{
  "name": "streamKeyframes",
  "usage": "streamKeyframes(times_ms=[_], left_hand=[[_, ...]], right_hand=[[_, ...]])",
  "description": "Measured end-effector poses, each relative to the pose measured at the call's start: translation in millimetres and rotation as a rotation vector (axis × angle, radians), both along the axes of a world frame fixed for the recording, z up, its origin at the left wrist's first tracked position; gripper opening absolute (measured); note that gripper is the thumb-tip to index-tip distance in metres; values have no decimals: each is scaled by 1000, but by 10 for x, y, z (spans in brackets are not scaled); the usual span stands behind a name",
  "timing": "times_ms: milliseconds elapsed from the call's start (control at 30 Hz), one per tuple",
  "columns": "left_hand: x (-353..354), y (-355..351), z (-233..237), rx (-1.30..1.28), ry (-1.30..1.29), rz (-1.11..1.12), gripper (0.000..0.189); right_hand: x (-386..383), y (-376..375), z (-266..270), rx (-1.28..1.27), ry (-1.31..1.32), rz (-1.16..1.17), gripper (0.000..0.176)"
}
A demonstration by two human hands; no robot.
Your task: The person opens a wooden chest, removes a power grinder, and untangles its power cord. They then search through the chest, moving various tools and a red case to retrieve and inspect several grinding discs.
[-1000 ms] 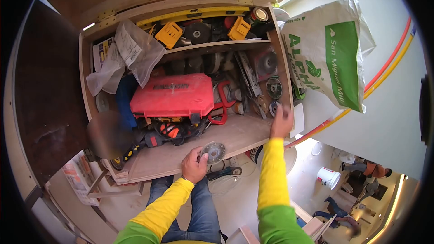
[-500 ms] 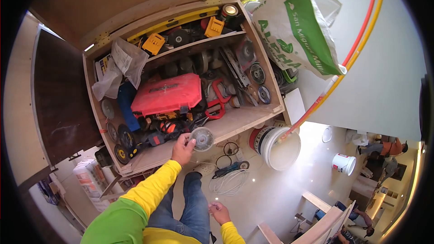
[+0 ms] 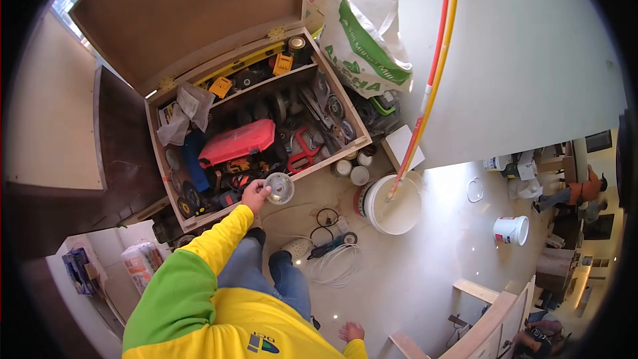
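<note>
My left hand (image 3: 254, 197) grips a round grey grinding wheel (image 3: 280, 188) by its edge, with the thumb on its face. The wheel is just off the front edge of the open wooden toolbox (image 3: 312, 167). Inside the box are a red plastic case (image 3: 238, 142), a red clamp (image 3: 304, 153), several discs and a blue item (image 3: 195, 161). Low in the view, my right hand (image 3: 352, 332) hangs over the floor, fingers apart and holding nothing. A blue angle grinder (image 3: 327, 247) lies on the floor beside a coiled white cable (image 3: 330, 269).
A white bucket (image 3: 393, 206) stands right of the box, near several cans (image 3: 359, 175). A white and green sack (image 3: 367, 40) leans behind it. Red and yellow poles (image 3: 432, 86) rise from the bucket. A wooden frame (image 3: 488, 326) stands lower right; people (image 3: 585, 193) are farther off.
The view has pulled back, and the toolbox looks smaller. My left hand still holds the wheel in front of the box. My right hand has moved lower and its fingers have spread.
</note>
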State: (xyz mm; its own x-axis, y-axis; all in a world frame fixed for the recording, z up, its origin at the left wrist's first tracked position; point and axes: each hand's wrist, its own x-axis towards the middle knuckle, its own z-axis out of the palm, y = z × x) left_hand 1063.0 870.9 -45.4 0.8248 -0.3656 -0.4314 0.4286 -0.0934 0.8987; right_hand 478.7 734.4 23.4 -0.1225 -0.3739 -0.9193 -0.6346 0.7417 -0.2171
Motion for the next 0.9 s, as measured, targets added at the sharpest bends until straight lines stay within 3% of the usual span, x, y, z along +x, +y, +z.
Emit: streamKeyframes(times_ms=[100, 200, 300, 467, 567, 667, 767, 833, 867, 900], left_hand=[[-378, -168, 424, -30, 163, -87, 25], [-718, -402, 716, -56, 209, -283, 27], [-968, -723, 1041, -57, 272, -560, 31], [-1250, -1300, 1447, -174, 422, -946, 28], [-1234, -1602, 1474, -238, 495, -1100, 26], [-987, -1849, 1455, -231, 369, -1321, 27], [-676, -2031, 1444, -214, 432, -1435, 26], [-272, -2130, 1652, -99, 446, -1433, 26], [-163, -2185, 1305, -181, 362, -1428, 29], [53, -2233, 1313, -107, 219, -1397, 31]], right_hand=[[-227, -64, 45, 8, 28, -117, 34], [-121, -217, 57, -51, 93, -177, 24], [270, -418, 87, -137, -237, -97, 42], [1887, -575, 1273, -235, -752, -263, 39], [2472, -617, 1648, -307, -769, -245, 31], [2725, -712, 1684, -300, -664, -160, 27], [2969, -764, 1689, -302, -604, -233, 24], [3051, -821, 1664, -380, -520, -211, 20], [3100, -877, 1695, -479, -479, -250, 19], [3109, -876, 1717, -565, -431, -278, 18]])
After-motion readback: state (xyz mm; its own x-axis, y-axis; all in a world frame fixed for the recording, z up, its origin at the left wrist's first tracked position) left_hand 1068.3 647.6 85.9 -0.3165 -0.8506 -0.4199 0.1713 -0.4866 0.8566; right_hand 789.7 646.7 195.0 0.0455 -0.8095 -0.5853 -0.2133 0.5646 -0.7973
